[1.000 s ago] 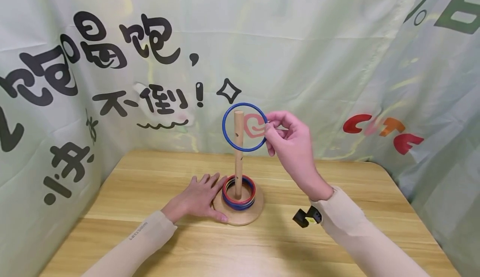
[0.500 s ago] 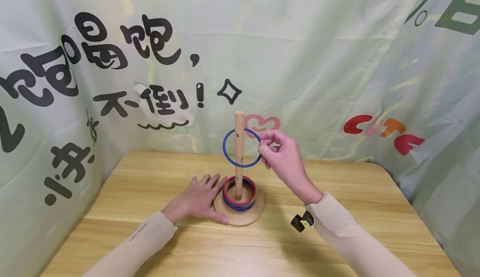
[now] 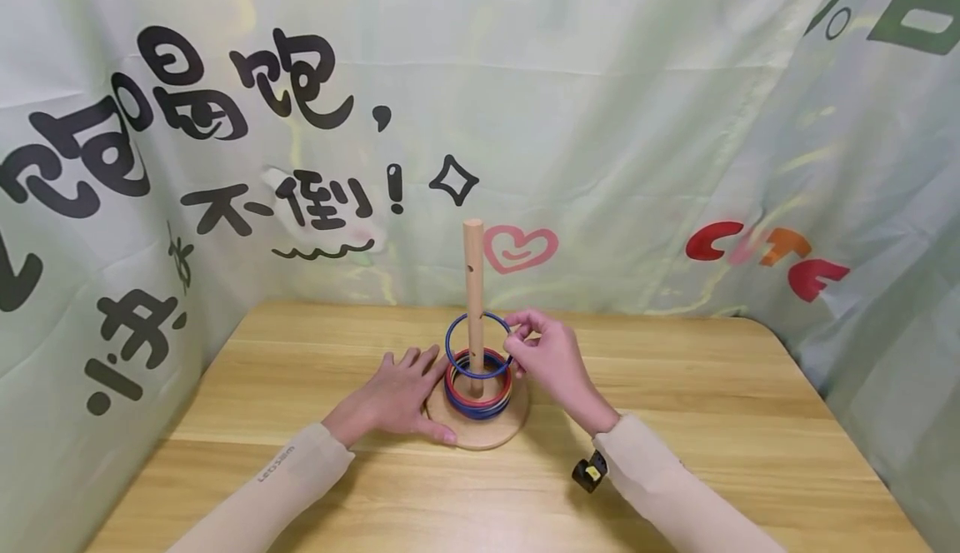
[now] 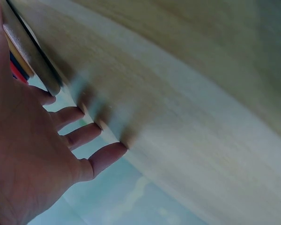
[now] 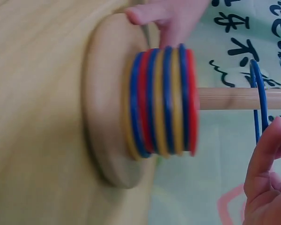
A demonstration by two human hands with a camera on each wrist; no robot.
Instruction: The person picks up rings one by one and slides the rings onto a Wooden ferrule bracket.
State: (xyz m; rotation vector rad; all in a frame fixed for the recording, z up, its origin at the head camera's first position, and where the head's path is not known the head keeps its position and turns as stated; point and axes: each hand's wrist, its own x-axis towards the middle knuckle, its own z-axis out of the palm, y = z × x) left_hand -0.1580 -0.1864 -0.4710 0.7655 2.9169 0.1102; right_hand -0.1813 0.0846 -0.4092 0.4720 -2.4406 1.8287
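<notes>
My right hand [image 3: 551, 359] pinches a blue ring [image 5: 259, 84] at its right side. The ring encircles the upright wooden peg [image 3: 474, 286], above a stack of red, blue and yellow rings [image 5: 161, 103] and apart from it. A red ring lies on top of that stack, which rests on the round wooden base [image 5: 110, 98]. My left hand [image 3: 401, 395] rests with spread fingers at the left edge of the base. In the left wrist view its fingertips reach the tabletop, and the base edge shows near the forefinger.
The wooden table [image 3: 675, 453] spreads around the stand. Behind it and at both sides hangs a pale printed curtain [image 3: 600, 145] with black characters and a pink heart. A small black camera [image 3: 590, 471] is worn at the right wrist.
My right hand has moved down with the blue ring, from around the peg's top to just above the stack. The left hand has stayed at the base.
</notes>
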